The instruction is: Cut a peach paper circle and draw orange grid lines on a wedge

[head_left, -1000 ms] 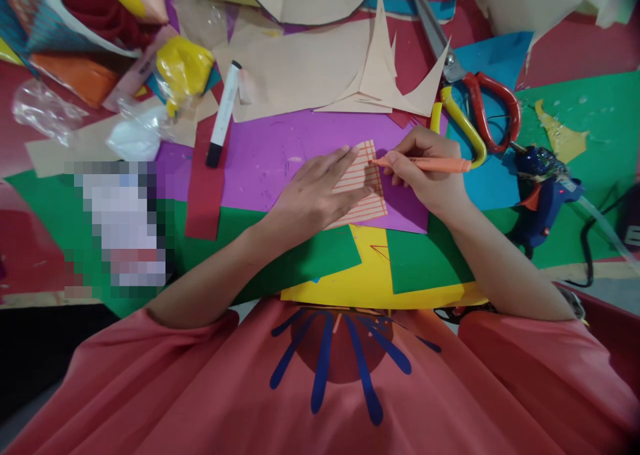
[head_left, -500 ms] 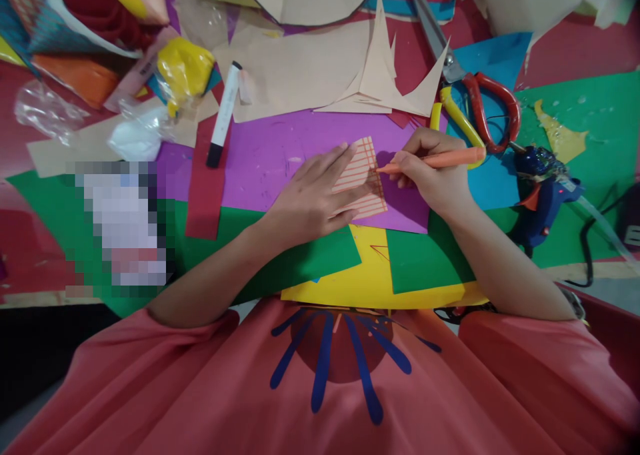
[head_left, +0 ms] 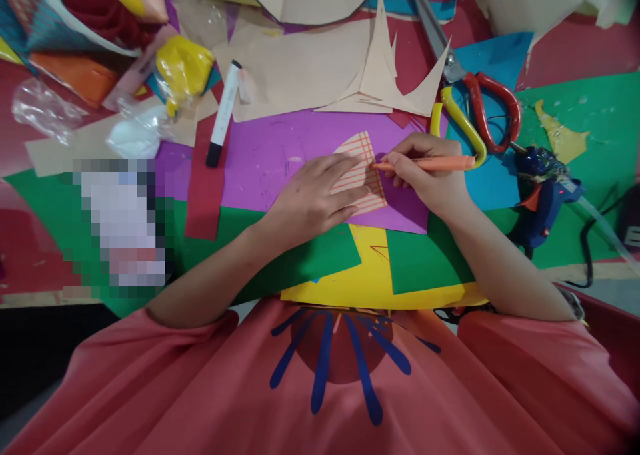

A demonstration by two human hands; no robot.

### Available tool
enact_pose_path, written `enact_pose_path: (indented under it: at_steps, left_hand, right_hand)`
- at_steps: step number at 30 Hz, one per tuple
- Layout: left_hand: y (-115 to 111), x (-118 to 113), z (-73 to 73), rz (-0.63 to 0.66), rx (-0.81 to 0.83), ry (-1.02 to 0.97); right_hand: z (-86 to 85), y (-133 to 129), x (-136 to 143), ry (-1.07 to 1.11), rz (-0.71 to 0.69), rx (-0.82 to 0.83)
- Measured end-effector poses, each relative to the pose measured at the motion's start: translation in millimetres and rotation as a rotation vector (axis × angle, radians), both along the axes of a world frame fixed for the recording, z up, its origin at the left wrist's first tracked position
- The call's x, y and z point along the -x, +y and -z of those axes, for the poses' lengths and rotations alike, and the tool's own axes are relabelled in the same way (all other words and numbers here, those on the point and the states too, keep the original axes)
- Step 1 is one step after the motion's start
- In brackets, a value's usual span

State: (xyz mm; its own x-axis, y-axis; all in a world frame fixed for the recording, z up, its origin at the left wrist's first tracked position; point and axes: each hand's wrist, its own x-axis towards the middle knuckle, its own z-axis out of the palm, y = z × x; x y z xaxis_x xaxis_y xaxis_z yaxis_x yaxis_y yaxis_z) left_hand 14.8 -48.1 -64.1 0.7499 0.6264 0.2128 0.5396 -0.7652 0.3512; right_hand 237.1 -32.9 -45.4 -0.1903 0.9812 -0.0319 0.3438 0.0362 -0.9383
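A small light paper piece (head_left: 356,149) with orange lines lies on the purple sheet (head_left: 265,145). My left hand (head_left: 317,191) rests flat on its left part with the fingers spread, covering some of the lines. My right hand (head_left: 425,171) holds an orange marker (head_left: 443,163) in a closed pinch, its tip touching the paper near the crossing lines at the right side.
Scissors (head_left: 453,68) with red and yellow handles and a blue glue gun (head_left: 545,208) lie to the right. Beige paper scraps (head_left: 305,68) lie behind. A white marker (head_left: 224,115) sits on a red strip (head_left: 203,205), left, near a yellow bag (head_left: 185,65).
The orange marker and my right hand have shifted slightly left, and the marker lies at a lower slant. My left fingers have moved a little, uncovering more of the paper's upper part.
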Motion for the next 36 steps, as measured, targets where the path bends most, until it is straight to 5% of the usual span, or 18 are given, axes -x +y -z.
enact_pose_path:
  at_steps: [23, 36]
  left_hand:
    - [0.4, 2.1, -1.8, -0.070, 0.106, 0.061]
    - [0.3, 2.4, 4.1, -0.069, 0.098, 0.051]
  right_hand:
    - [-2.1, 1.2, 0.9, 0.113, 0.050, 0.086]
    - [-0.3, 0.2, 0.8, -0.009, -0.013, 0.047]
